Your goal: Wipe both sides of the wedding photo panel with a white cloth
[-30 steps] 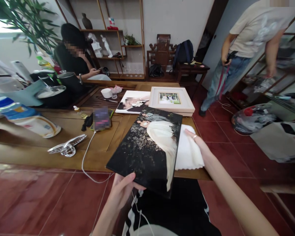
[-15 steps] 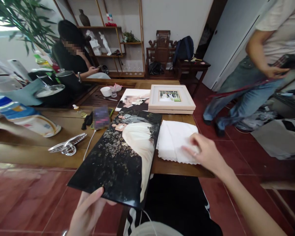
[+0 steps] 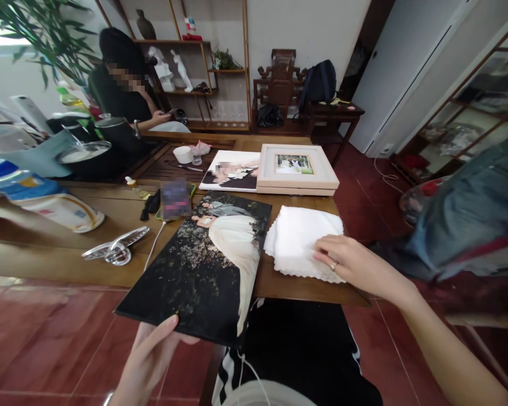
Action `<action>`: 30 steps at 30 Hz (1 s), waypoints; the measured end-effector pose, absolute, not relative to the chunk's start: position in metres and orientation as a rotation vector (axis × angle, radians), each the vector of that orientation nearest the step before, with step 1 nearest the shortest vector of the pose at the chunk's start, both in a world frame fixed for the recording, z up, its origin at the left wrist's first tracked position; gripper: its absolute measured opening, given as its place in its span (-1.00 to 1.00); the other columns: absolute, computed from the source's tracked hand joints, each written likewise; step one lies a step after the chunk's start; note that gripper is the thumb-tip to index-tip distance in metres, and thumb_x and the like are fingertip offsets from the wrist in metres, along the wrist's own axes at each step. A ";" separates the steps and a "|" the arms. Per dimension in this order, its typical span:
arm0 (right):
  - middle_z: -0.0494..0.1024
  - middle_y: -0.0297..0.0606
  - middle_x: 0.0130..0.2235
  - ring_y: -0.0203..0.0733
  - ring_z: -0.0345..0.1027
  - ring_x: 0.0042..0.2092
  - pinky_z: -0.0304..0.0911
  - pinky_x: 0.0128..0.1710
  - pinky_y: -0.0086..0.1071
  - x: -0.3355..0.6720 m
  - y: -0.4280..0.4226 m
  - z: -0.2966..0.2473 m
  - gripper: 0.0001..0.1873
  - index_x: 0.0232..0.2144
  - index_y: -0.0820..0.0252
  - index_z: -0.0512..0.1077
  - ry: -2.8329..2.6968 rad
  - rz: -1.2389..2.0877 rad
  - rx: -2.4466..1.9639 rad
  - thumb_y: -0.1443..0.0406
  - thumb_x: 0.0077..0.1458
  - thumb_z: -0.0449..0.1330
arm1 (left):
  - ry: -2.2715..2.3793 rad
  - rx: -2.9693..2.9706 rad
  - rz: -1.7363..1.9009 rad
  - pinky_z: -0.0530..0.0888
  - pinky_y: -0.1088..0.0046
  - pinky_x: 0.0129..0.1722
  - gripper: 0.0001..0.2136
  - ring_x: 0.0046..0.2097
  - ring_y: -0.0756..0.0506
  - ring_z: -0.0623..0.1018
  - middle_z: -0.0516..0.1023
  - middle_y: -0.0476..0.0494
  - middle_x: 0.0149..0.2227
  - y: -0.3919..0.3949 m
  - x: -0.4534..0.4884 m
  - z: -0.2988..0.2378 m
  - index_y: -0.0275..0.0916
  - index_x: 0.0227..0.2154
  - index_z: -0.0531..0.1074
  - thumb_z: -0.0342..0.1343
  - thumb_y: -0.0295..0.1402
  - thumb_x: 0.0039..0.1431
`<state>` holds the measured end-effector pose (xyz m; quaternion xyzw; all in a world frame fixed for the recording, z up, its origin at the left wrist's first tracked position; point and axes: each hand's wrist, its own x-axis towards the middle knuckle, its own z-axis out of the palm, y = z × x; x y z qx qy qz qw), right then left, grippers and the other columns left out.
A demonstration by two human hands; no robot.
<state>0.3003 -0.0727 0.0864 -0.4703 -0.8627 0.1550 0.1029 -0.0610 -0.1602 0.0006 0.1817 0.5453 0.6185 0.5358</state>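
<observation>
My left hand [image 3: 158,341] grips the near edge of a glossy photo panel [image 3: 165,285], thumb on top and fingers underneath. The panel shows a couple, one in a long white gown, against a dark background; it slants up from my hand, its far end over the table. On the right, a folded white cloth [image 3: 300,239] with scalloped edges lies at the table's front. My right hand [image 3: 342,260], a ring on one finger, is closed on the cloth's right part with fingertips pinched together; the fingertips are partly hidden.
A pale picture frame [image 3: 298,184] and another photo print [image 3: 231,169] lie behind the panel. Left of it are a phone [image 3: 176,200] with a cable, a silver ornament [image 3: 117,248] and a blue-and-white bottle [image 3: 42,197]. One person [image 3: 122,84] sits behind the table; another [image 3: 461,214] stands at right.
My right hand has closed its fingers on the cloth, whose layers have shifted slightly at the left edge. The panel has tilted a little. The person at right has come nearer.
</observation>
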 end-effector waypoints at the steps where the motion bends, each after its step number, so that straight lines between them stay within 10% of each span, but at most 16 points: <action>1: 0.41 -0.31 -0.40 -0.18 0.28 -0.34 0.17 -0.30 -0.30 0.296 -0.071 0.089 -0.75 -0.44 0.13 0.29 -2.494 0.412 -1.400 0.27 0.31 -0.02 | 1.300 0.433 1.465 0.56 0.57 -0.56 -0.58 -0.58 -0.01 0.54 0.62 0.10 -0.45 -0.159 -0.063 -0.001 -0.10 -0.26 0.56 0.36 -0.50 -0.30; 11: 0.44 -0.22 -0.37 -0.16 0.31 -0.34 0.14 -0.38 -0.32 0.225 -0.073 0.051 -0.79 -0.35 0.18 0.36 -2.341 -0.158 -1.237 0.41 0.26 -0.05 | 1.279 0.411 1.402 0.58 0.48 -0.58 -0.59 -0.58 -0.07 0.55 0.61 0.01 -0.48 -0.155 -0.079 -0.014 -0.22 -0.32 0.55 0.41 -0.48 -0.38; 19: 0.38 -0.36 -0.42 -0.24 0.30 -0.42 0.22 -0.39 -0.37 0.228 -0.074 0.042 -0.90 -0.24 0.07 0.24 -1.569 0.326 -1.307 0.27 0.32 -0.06 | 1.274 0.417 1.385 0.58 0.48 -0.59 -0.56 -0.62 -0.06 0.54 0.59 0.03 -0.53 -0.154 -0.077 -0.017 -0.21 -0.28 0.55 0.43 -0.45 -0.38; 24: 0.42 -0.15 -0.13 -0.16 0.33 -0.11 0.25 -0.12 -0.27 0.225 -0.065 0.031 -0.86 -0.25 0.11 0.29 -2.044 0.654 -0.991 0.31 0.31 -0.06 | 1.261 0.396 1.424 0.59 0.46 -0.59 -0.56 -0.61 -0.07 0.54 0.61 0.02 -0.48 -0.151 -0.074 -0.014 -0.21 -0.31 0.55 0.44 -0.44 -0.41; 30: 0.46 -0.25 -0.26 -0.20 0.35 -0.23 0.27 -0.21 -0.31 0.227 -0.064 0.043 -0.85 -0.27 0.13 0.36 -2.222 0.943 -0.919 0.30 0.29 -0.01 | 1.275 0.382 1.433 0.60 0.44 -0.59 -0.59 -0.61 -0.07 0.54 0.61 0.03 -0.48 -0.150 -0.073 -0.015 -0.22 -0.35 0.55 0.43 -0.46 -0.42</action>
